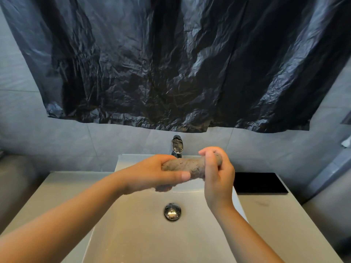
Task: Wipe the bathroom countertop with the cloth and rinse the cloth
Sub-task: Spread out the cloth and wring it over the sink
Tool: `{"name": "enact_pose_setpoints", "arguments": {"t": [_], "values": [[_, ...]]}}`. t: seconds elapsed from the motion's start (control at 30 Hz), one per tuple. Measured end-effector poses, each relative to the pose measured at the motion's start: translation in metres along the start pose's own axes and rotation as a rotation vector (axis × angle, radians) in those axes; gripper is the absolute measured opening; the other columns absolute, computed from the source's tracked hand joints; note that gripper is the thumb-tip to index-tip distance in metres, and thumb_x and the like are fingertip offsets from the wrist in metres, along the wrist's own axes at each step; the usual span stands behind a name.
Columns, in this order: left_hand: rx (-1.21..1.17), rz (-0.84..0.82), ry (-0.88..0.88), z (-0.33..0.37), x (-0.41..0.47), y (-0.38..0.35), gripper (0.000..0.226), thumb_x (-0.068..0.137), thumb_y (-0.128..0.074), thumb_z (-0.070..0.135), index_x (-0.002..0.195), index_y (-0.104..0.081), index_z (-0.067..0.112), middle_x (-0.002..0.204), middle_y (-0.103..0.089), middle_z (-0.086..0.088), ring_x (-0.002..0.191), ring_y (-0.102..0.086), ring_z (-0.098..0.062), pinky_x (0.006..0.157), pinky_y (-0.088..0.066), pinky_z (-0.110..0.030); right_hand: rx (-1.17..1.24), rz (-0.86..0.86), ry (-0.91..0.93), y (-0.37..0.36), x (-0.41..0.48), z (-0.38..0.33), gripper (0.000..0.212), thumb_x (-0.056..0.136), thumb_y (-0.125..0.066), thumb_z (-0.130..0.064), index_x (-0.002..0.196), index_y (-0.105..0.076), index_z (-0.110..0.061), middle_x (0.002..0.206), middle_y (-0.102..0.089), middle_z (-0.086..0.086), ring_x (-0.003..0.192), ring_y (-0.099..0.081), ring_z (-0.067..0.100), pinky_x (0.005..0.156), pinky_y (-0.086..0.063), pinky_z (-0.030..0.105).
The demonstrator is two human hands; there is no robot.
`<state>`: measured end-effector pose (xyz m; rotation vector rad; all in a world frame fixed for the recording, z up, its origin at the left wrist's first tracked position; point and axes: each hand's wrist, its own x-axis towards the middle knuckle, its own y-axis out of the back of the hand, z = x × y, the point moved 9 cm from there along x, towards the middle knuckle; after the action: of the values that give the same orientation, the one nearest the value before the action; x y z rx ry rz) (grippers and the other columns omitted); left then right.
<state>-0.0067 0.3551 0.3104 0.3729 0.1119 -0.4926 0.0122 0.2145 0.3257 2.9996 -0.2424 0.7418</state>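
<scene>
two hands grip one rolled cloth (187, 165) above the sink basin (133, 234), just in front of the chrome faucet (177, 146) at the basin's back edge. cloth: grey-brown, twisted into a thick roll, roughly level, clear of the basin floor.

left hand (150, 173): forearm enters from the lower left corner. fingers curl round the roll's left end, thumb laid along its front. a tuft of cloth hangs below the palm.

right hand (218, 179): forearm rises from the bottom edge, hand upright. fingers pressed together, wrapped over the roll's right end.

round drain stopper (172, 211) sits mid-basin, below the hands. black mat (258, 182) lies at the countertop's (281, 221) back right corner. crinkled black plastic sheet (171, 63) hangs above the faucet. running water: cannot tell.
</scene>
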Motion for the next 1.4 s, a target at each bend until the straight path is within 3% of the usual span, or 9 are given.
{"name": "enact_pose_setpoints", "arguments": {"t": [0.17, 0.3, 0.67, 0.77, 0.87, 1.0, 1.1, 1.23, 1.4], "values": [[0.581, 0.221, -0.102, 0.015, 0.000, 0.007, 0.033, 0.083, -0.057, 0.057, 0.091, -0.057, 0.025, 0.075, -0.060, 0.004, 0.065, -0.055, -0.009, 0.060, -0.047, -0.030, -0.143, -0.048, -0.143, -0.006, 0.013, 0.024, 0.040, 0.084, -0.041, -0.038, 0.047, -0.047, -0.025, 0.047, -0.040, -0.008, 0.047, -0.040, 0.005, 0.043, -0.036, 0.024], [0.881, 0.280, -0.207, 0.015, 0.003, 0.008, 0.046, 0.084, -0.039, 0.066, 0.092, -0.052, 0.023, 0.081, -0.058, 0.005, 0.073, -0.053, -0.013, 0.065, -0.045, -0.034, -0.278, -0.186, -0.198, -0.017, 0.020, 0.039, 0.036, 0.079, -0.036, -0.033, 0.045, -0.035, -0.020, 0.050, -0.031, -0.003, 0.052, -0.031, 0.012, 0.050, -0.028, 0.034], [1.058, 0.265, -0.389, -0.004, 0.018, -0.005, 0.045, 0.093, -0.036, 0.058, 0.089, -0.051, 0.016, 0.082, -0.058, -0.002, 0.069, -0.053, -0.023, 0.060, -0.040, -0.036, -0.296, -0.660, -0.906, -0.034, -0.013, 0.091, 0.041, 0.092, -0.034, -0.031, 0.061, -0.049, -0.009, 0.042, -0.041, 0.002, 0.029, -0.023, 0.010, 0.036, -0.017, 0.013], [0.804, 0.300, -0.241, -0.017, 0.023, 0.008, 0.035, 0.094, -0.042, 0.051, 0.089, -0.054, 0.019, 0.079, -0.059, 0.001, 0.071, -0.054, -0.017, 0.064, -0.043, -0.036, -0.289, -0.589, -0.708, -0.029, -0.001, 0.081, 0.043, 0.098, -0.034, -0.042, 0.077, -0.056, -0.011, 0.050, -0.057, 0.001, 0.036, -0.039, 0.012, 0.036, -0.030, 0.018], [0.321, 0.298, -0.105, -0.033, 0.027, 0.020, 0.030, 0.096, -0.047, 0.040, 0.082, -0.055, 0.015, 0.071, -0.057, 0.000, 0.059, -0.050, -0.011, 0.057, -0.043, -0.027, -0.282, -0.419, -0.398, -0.012, 0.005, 0.066, 0.039, 0.097, -0.032, -0.055, 0.123, -0.047, -0.030, 0.101, -0.063, -0.004, 0.072, -0.064, 0.011, 0.051, -0.051, 0.024], [-0.488, -0.067, 0.093, -0.058, 0.031, -0.004, 0.034, 0.095, -0.044, 0.044, 0.094, -0.058, 0.013, 0.068, -0.048, 0.000, 0.053, -0.037, -0.009, 0.048, -0.032, -0.018, -0.315, -0.317, 0.006, -0.003, -0.011, 0.049, 0.053, 0.091, -0.036, -0.055, 0.140, -0.037, -0.034, 0.135, -0.046, -0.014, 0.115, -0.052, 0.006, 0.079, -0.056, 0.029], [-0.727, -0.352, 0.218, -0.057, 0.026, -0.029, 0.039, 0.094, -0.041, 0.046, 0.105, -0.054, 0.010, 0.066, -0.043, 0.003, 0.049, -0.033, -0.004, 0.044, -0.027, -0.014, -0.238, -0.224, 0.134, -0.007, -0.016, 0.037, 0.053, 0.090, -0.040, -0.045, 0.137, -0.042, -0.020, 0.131, -0.050, -0.002, 0.111, -0.056, 0.015, 0.079, -0.054, 0.021], [-0.676, -0.558, 0.273, -0.050, 0.016, -0.044, 0.040, 0.096, -0.039, 0.046, 0.107, -0.053, 0.010, 0.067, -0.042, 0.005, 0.050, -0.033, -0.003, 0.045, -0.027, -0.013, -0.221, -0.094, 0.285, -0.011, -0.004, 0.011, 0.035, 0.087, -0.045, -0.033, 0.107, -0.063, -0.009, 0.099, -0.064, 0.005, 0.087, -0.059, 0.009, 0.069, -0.044, 0.008], [-0.528, -0.477, 0.280, -0.047, 0.011, -0.036, 0.038, 0.090, -0.053, 0.036, 0.114, -0.050, 0.007, 0.076, -0.047, 0.002, 0.059, -0.041, -0.006, 0.051, -0.035, -0.015, -0.374, -0.150, 0.289, -0.018, 0.009, 0.026, 0.041, 0.090, -0.039, -0.031, 0.060, -0.055, -0.008, 0.058, -0.052, 0.003, 0.059, -0.050, 0.019, 0.052, -0.041, 0.037]]}}
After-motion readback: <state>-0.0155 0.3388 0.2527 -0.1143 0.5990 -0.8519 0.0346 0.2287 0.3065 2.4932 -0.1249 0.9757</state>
